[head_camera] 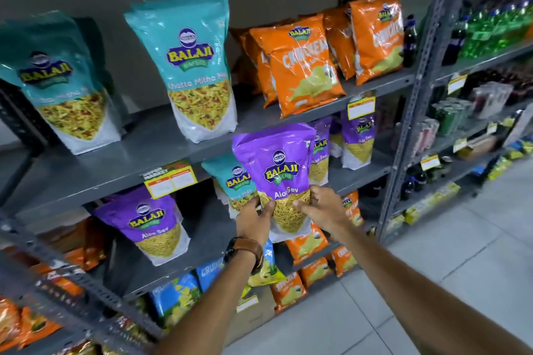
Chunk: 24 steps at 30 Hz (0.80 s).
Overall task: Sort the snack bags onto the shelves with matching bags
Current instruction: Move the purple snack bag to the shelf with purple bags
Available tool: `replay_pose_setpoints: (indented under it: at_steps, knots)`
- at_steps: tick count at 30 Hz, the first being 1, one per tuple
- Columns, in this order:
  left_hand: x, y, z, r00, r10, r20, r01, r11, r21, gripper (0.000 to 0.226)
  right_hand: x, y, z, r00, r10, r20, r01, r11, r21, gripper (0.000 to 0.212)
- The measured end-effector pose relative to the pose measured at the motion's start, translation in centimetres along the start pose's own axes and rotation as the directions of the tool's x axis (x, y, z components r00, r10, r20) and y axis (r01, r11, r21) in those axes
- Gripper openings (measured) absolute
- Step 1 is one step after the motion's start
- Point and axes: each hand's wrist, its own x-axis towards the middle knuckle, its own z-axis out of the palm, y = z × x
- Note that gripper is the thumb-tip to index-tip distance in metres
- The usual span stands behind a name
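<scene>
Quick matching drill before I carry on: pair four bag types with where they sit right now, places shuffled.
Things:
1. purple Aloo Sev bag
2. large teal bags
3. orange chip bags
4. blue chip bags

Places:
A. top shelf, right part
B. low shelf, under the left forearm
C. held in the left hand and right hand
D. top shelf, left part

Pairs: 1-C, 2-D, 3-A, 4-B
</scene>
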Motion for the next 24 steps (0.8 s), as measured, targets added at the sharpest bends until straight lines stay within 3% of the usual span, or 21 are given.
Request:
replay_pose_setpoints:
  at_steps: [10, 14, 24]
  knots:
    - [4.5, -5.0, 6.7, 0.999, -0.03, 0.024, 0.03, 0.999, 0.02, 0.028, 4.6, 9.0, 2.0, 0.999, 0.026, 0.032, -0.025, 0.999, -0.037, 0.024]
    - [7.2, -6.2, 8.7, 1.0, -0.024, 0.019, 0.024, 1.0, -0.003, 0.032, 7.1, 11.3, 3.0, 0.998, 0.066, -0.014, -0.066, 0.998, 0.014, 0.044]
    - [14.1, -8.6, 12.3, 0.997, -0.039, -0.064, 0.044, 0.996, 0.081, 0.034, 13.8, 14.0, 5.4, 0.998, -0.007, -0.056, 0.012, 0.996, 0.086, 0.033]
